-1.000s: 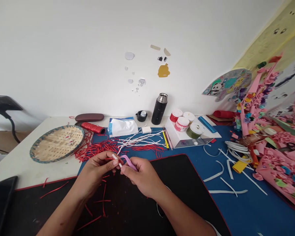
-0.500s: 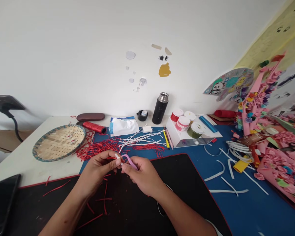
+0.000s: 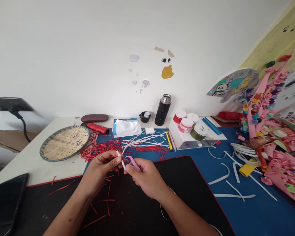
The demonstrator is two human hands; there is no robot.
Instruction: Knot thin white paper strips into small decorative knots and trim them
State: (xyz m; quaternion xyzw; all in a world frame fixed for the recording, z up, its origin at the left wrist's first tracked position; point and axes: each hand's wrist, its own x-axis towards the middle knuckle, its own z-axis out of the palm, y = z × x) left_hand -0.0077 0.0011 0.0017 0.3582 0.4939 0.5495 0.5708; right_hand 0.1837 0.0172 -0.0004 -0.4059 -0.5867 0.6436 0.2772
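Over the near side of the black mat (image 3: 177, 183), my left hand (image 3: 104, 167) pinches a short white cord (image 3: 122, 160) between thumb and fingertips, with some red cord at the same spot. My right hand (image 3: 146, 175) is closed around purple tweezers (image 3: 134, 163) with a curved tip, which points toward the white cord. The right thumb and fingertip meet the cord's lower end. My fingers partly hide where the red and white cords join. Behind the hands lie a tangle of red cords (image 3: 103, 149) and a bunch of white cords (image 3: 142, 141).
A woven basket (image 3: 43, 157) and a red thread spool (image 3: 97, 128) sit at left. Behind stand a black flask (image 3: 162, 111) and a white box (image 3: 186, 144) bearing several tubs. White strips (image 3: 233, 195) and pink paper flowers (image 3: 285, 164) lie at right. A dark tablet-like device (image 3: 8, 200) is near left.
The view has shifted a little, so the scene sits further right. My right hand has drawn slightly away from the left, and more of the white cord shows between them.
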